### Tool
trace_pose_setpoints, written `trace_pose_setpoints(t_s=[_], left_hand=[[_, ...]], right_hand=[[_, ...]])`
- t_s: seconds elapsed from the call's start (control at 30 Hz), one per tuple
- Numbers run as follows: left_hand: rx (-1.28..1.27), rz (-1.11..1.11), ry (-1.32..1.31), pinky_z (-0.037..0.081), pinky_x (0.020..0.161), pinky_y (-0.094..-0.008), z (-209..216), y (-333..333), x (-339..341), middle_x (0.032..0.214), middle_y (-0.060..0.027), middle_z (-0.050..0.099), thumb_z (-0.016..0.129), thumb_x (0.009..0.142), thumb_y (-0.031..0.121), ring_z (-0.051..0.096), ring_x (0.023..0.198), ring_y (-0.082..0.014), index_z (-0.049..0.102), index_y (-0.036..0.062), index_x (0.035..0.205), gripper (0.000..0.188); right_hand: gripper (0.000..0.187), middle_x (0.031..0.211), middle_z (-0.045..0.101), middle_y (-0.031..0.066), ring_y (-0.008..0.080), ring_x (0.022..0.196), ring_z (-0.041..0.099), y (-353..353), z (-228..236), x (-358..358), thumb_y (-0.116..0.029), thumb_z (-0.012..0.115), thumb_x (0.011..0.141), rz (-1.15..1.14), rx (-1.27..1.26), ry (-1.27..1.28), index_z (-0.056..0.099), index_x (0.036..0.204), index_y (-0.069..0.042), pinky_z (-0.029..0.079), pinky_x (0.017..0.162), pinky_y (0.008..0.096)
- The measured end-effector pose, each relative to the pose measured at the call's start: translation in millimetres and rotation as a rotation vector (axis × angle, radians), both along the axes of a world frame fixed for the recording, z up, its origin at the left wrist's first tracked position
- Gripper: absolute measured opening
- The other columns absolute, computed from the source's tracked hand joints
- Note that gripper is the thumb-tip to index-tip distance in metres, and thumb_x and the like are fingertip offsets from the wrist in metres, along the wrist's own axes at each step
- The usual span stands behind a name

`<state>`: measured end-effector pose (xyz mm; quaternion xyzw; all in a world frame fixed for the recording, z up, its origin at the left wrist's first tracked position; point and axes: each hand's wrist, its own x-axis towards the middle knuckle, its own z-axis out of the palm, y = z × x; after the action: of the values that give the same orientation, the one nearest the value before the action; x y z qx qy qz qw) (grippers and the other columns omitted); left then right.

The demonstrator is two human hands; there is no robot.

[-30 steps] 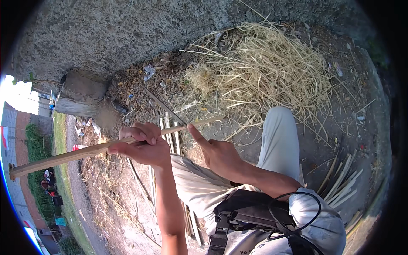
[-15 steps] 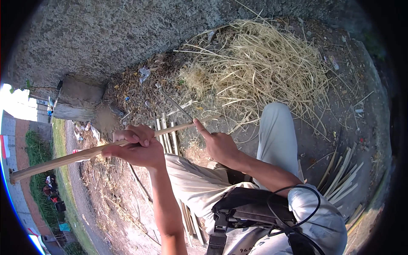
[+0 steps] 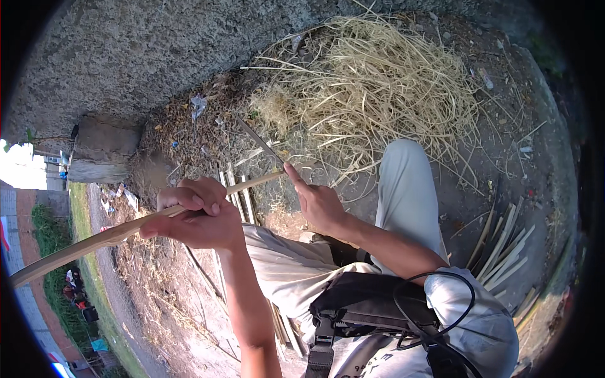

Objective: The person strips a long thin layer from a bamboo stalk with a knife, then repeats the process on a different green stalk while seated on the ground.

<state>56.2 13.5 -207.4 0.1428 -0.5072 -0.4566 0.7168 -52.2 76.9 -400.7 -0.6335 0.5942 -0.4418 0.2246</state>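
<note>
A long, pale wooden strip (image 3: 104,238) slants across the left half of the head view. My left hand (image 3: 198,217) is closed around it, palm turned up, with the thumb along the strip. The strip's left end reaches the rim of the view. Its right end comes up to the blade of a knife (image 3: 259,140) beside my right index finger. My right hand (image 3: 320,205) grips this knife, index finger stretched toward the base of the blade; the handle is hidden by the hand.
A large heap of pale shavings (image 3: 391,94) lies beyond my knee, before a rough wall (image 3: 189,50). Cut strips (image 3: 504,249) lie at the right, more strips (image 3: 237,195) behind my left hand. A concrete block (image 3: 104,151) stands at the left.
The wooden strip has slid leftward past the knife, so its right end now lies near the blade. The whole view has shifted slightly. Both hands keep their holds.
</note>
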Motion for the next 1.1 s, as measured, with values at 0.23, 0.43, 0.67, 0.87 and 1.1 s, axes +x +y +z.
trace_pose_setpoints(t_s=[0.23, 0.43, 0.67, 0.87, 1.1], left_hand=[[-0.006, 0.028, -0.001, 0.021, 0.034, -0.0216, -3.8, -6.9, 18.5, 0.043, -0.0005, 0.035, 0.018, 0.089, 0.068, 0.031, 0.034, -0.0093, 0.046, 0.0104, 0.064, 0.069], [0.082, 0.042, -0.036, 0.022, 0.035, -0.0241, 19.6, 17.0, 20.5, 0.044, -0.0014, 0.036, 0.018, 0.091, 0.066, 0.030, 0.035, -0.0101, 0.046, 0.0088, 0.063, 0.069], [0.070, 0.069, -0.014, 0.022, 0.033, -0.0225, 11.6, 15.0, 43.5, 0.043, -0.0013, 0.035, 0.021, 0.089, 0.069, 0.027, 0.034, -0.0090, 0.047, 0.0076, 0.063, 0.071], [-0.032, 0.070, -0.043, 0.023, 0.031, -0.0219, 10.4, 29.6, 43.7, 0.042, -0.0008, 0.034, 0.021, 0.090, 0.068, 0.027, 0.033, -0.0083, 0.048, 0.0085, 0.063, 0.071], [0.043, 0.116, 0.100, 0.023, 0.031, -0.0225, 1.8, 36.5, 52.7, 0.043, -0.0012, 0.035, 0.025, 0.090, 0.066, 0.026, 0.032, -0.0085, 0.044, 0.0091, 0.061, 0.067]], right_hand=[[0.068, 0.054, 0.056, 0.0158, 0.0289, 0.044, 0.057, -12.6, -20.6, -10.1, -0.010, 0.048, 0.088, 0.056, 0.398, -0.026, 0.017, 0.147, -0.019, 0.045, 0.039, 0.0424], [0.063, 0.053, 0.053, 0.0115, 0.0285, 0.043, 0.054, 28.3, 47.6, 1.6, -0.008, 0.052, 0.088, 0.073, 0.083, -0.025, 0.027, 0.145, -0.019, 0.044, 0.042, 0.0393], [0.078, 0.053, 0.055, 0.0111, 0.0263, 0.043, 0.055, 15.9, -3.4, 2.4, -0.001, 0.054, 0.078, 0.168, 0.319, 0.118, 0.019, 0.146, -0.011, 0.045, 0.041, 0.0401], [0.076, 0.051, 0.055, 0.0127, 0.0254, 0.041, 0.054, 25.7, 24.9, 6.0, -0.002, 0.053, 0.079, 0.212, 0.210, 0.074, 0.018, 0.147, -0.012, 0.044, 0.040, 0.0394], [0.074, 0.054, 0.056, 0.0144, 0.0262, 0.041, 0.054, 19.7, -42.9, -3.7, -0.004, 0.051, 0.082, 0.169, 0.463, 0.171, 0.019, 0.147, -0.015, 0.044, 0.040, 0.0403]])
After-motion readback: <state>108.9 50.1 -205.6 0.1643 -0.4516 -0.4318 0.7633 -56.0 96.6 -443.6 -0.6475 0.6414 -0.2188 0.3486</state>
